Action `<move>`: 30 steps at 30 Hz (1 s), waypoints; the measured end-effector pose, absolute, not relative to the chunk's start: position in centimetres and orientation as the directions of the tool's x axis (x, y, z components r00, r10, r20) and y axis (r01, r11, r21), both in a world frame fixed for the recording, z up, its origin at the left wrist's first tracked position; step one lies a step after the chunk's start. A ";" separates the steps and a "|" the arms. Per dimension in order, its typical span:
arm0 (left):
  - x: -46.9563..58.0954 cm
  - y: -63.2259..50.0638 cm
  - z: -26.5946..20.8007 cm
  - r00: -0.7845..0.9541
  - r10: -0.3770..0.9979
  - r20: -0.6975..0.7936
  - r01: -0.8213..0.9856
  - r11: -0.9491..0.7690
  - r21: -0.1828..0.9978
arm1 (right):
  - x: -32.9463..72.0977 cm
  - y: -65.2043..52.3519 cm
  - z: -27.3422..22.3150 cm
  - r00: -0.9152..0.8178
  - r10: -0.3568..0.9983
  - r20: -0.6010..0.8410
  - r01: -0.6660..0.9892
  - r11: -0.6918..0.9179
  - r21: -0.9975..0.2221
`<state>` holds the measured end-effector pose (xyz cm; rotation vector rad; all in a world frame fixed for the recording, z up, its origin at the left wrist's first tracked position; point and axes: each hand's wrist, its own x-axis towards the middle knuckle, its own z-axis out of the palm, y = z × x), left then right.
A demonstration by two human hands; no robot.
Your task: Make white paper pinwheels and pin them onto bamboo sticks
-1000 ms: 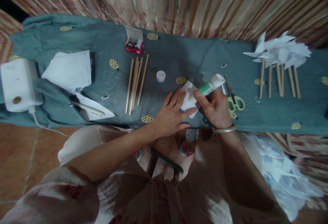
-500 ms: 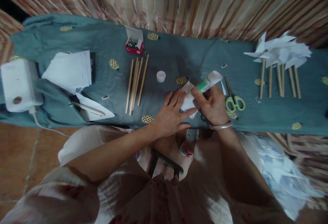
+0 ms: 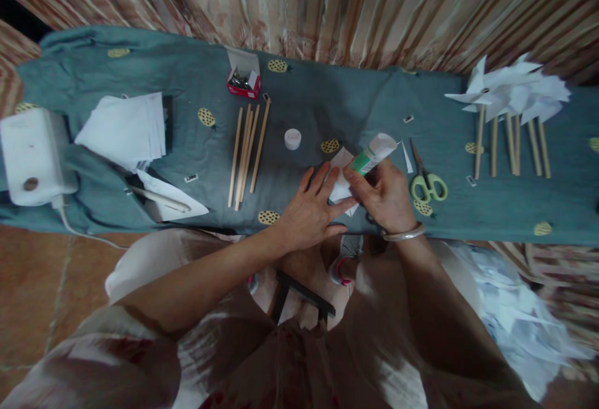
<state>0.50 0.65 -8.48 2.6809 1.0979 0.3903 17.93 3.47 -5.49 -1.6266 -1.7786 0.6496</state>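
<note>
My right hand [image 3: 386, 194] is wrapped round a green and white glue stick [image 3: 372, 154], tilted with its lower end against a small piece of white paper [image 3: 337, 192]. With fingers spread, my left hand [image 3: 311, 206] lies flat over the left side of that paper, pressing it on the cloth. The spot where the glue stick meets the paper is partly hidden by my right fingers. A round white cap [image 3: 292, 139] sits to the left, beyond my left hand. Green-handled scissors [image 3: 425, 184] lie just right of my right hand, beside a thin paper scrap [image 3: 406, 157].
Several wooden sticks [image 3: 244, 156] and a red box of small metal pieces [image 3: 243, 83] lie left of centre. Farther left are a paper stack [image 3: 126, 128] and a white device with a cord [image 3: 35, 156]. Paper pinwheels on sticks [image 3: 515, 94] rest at the right.
The glue stick and my right hand have shifted slightly left across the paper, uncovering more of the thin scrap. My left hand stays in place.
</note>
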 end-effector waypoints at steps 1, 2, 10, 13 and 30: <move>0.5 0.7 -8.5 0.686 0.710 0.161 0.652 -0.698 0.297 | 17.9 3.4 -5.5 -0.041 0.992 0.119 0.682 0.115 -0.723; 0.5 0.7 -8.5 0.686 0.710 0.161 0.652 -0.697 0.298 | 18.0 3.3 -5.4 -0.045 0.993 0.112 0.685 0.112 -0.719; 0.5 0.6 -8.5 0.684 0.711 0.161 0.651 -0.695 0.305 | 19.0 3.1 -5.5 -0.008 0.993 0.121 0.703 0.091 -0.705; 0.4 0.6 -8.7 0.686 0.707 0.172 0.645 -0.700 0.306 | 19.1 3.2 -5.6 0.014 0.989 0.150 0.716 0.094 -0.692; 0.4 0.7 -8.4 0.686 0.709 0.166 0.647 -0.698 0.308 | 18.9 3.4 -5.8 0.006 0.995 0.103 0.660 0.073 -0.747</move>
